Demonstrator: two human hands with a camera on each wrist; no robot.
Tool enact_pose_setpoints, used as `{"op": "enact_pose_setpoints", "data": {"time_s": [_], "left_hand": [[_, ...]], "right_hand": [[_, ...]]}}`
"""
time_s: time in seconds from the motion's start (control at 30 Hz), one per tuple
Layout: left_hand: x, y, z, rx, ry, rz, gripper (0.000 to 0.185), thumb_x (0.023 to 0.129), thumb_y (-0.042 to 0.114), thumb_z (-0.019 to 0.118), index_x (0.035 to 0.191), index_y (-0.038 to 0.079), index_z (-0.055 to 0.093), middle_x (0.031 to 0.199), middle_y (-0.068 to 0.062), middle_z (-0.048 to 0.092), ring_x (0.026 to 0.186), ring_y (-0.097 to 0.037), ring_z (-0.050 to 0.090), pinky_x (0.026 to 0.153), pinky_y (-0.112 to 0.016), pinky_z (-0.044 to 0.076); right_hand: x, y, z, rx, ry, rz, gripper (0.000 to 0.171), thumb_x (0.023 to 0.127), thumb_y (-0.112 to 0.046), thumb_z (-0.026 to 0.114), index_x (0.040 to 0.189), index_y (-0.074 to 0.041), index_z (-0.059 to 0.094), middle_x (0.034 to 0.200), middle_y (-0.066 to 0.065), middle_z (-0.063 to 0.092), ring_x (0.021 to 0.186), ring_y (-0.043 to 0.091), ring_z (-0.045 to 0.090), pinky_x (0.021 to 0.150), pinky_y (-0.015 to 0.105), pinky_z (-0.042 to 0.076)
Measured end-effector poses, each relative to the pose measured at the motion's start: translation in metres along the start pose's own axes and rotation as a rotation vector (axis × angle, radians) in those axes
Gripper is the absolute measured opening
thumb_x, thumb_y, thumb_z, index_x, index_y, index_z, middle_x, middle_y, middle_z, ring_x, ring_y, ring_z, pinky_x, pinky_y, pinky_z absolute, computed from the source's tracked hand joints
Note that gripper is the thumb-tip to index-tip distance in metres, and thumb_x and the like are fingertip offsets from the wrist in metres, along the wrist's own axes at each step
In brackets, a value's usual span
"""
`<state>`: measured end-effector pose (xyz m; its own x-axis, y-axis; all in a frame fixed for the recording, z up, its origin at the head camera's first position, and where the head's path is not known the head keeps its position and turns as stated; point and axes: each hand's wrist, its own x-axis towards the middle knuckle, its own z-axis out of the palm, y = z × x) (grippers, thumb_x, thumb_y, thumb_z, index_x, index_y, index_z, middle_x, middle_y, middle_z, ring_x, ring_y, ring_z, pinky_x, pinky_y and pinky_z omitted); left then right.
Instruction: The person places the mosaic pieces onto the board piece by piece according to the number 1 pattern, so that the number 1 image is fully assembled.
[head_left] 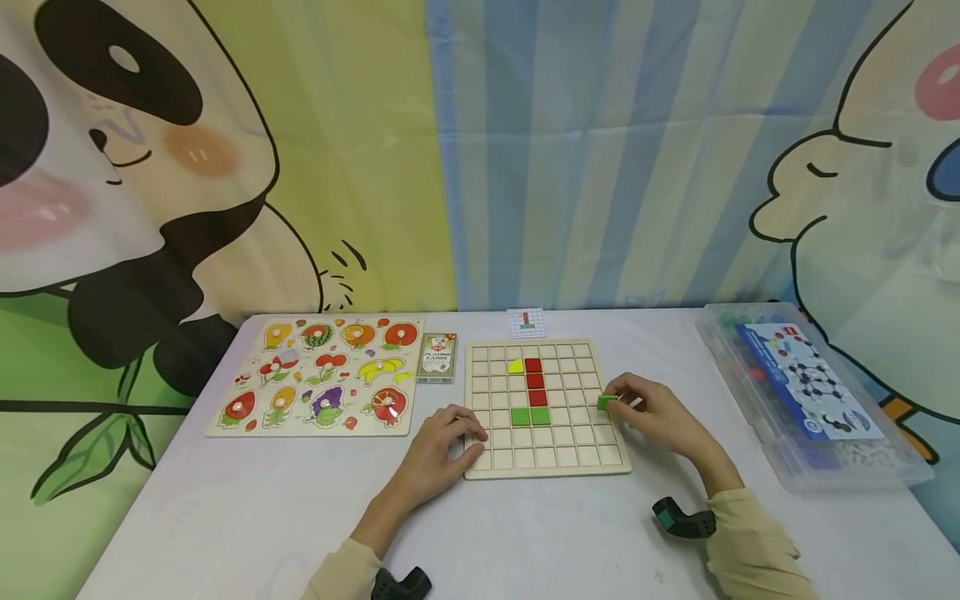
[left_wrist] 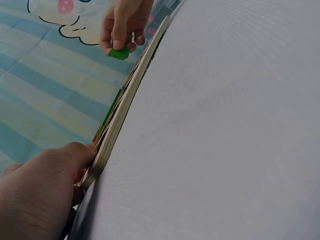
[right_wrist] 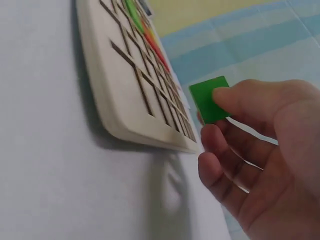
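Note:
In the head view my right hand (head_left: 652,412) is over the right edge of a wooden grid board (head_left: 577,458). Its thumb and fingers pinch a green square tile (right_wrist: 205,97), raised beside the board in the right wrist view. My left hand (head_left: 442,446) rests on the board's left edge, thumb and fingertips at the rim. On the grid, three red tiles (head_left: 536,381) form a column, with a yellow tile (head_left: 515,367) left of the top one. Two green tiles (head_left: 521,417) lie side by side below the red column.
A small pattern card (head_left: 527,322) lies behind the board. To the left are a playing-card box (head_left: 437,358) and a fruit puzzle board (head_left: 300,425). A clear plastic case (head_left: 817,467) stands at the right. A printed curtain (head_left: 570,167) hangs behind the table.

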<state>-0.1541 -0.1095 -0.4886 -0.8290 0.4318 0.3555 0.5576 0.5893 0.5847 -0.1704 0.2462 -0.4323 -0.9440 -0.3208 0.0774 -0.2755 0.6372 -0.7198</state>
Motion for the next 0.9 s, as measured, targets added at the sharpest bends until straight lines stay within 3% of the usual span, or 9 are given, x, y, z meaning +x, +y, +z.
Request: {"op": "enact_pose_setpoints", "data": {"time_s": [0.23, 0.47, 0.63, 0.9], "left_hand": [[0.000, 0.000, 0.000, -0.004, -0.008, -0.010, 0.012, 0.084, 0.021, 0.070, 0.092, 0.028, 0.066, 0.107, 0.017, 0.054, 0.101, -0.004, 0.049, 0.086, -0.031, 0.041], [0.001, 0.000, 0.001, -0.004, -0.005, -0.004, 0.013, 0.083, 0.020, 0.071, 0.092, 0.027, 0.066, 0.107, 0.017, 0.054, 0.102, -0.004, 0.049, 0.087, -0.032, 0.042], [0.001, 0.000, 0.000, -0.008, -0.012, -0.010, 0.013, 0.084, 0.020, 0.071, 0.092, 0.028, 0.066, 0.107, 0.017, 0.054, 0.102, -0.004, 0.049, 0.088, -0.032, 0.042], [0.001, 0.001, -0.002, -0.022, 0.003, 0.006, 0.013, 0.083, 0.019, 0.071, 0.092, 0.026, 0.066, 0.107, 0.016, 0.054, 0.103, -0.005, 0.050, 0.088, -0.033, 0.042]], "right_hand": [[0.005, -0.003, 0.019, 0.020, 0.074, -0.040, 0.016, 0.092, -0.018, 0.062, 0.107, -0.013, 0.063, 0.100, 0.002, 0.063, 0.088, 0.013, 0.055, 0.073, 0.025, 0.049], [0.010, -0.012, 0.033, 0.049, 0.058, -0.046, 0.016, 0.091, -0.019, 0.062, 0.107, -0.015, 0.063, 0.094, -0.001, 0.063, 0.083, 0.011, 0.054, 0.072, 0.023, 0.047], [0.013, -0.020, 0.040, 0.063, 0.043, -0.083, 0.020, 0.091, -0.013, 0.061, 0.110, -0.010, 0.057, 0.089, 0.002, 0.059, 0.077, 0.012, 0.053, 0.066, 0.021, 0.045], [0.015, -0.018, 0.050, -0.029, 0.059, -0.104, 0.014, 0.091, -0.015, 0.062, 0.105, -0.015, 0.062, 0.087, -0.007, 0.060, 0.073, 0.008, 0.050, 0.065, 0.020, 0.044]]}}
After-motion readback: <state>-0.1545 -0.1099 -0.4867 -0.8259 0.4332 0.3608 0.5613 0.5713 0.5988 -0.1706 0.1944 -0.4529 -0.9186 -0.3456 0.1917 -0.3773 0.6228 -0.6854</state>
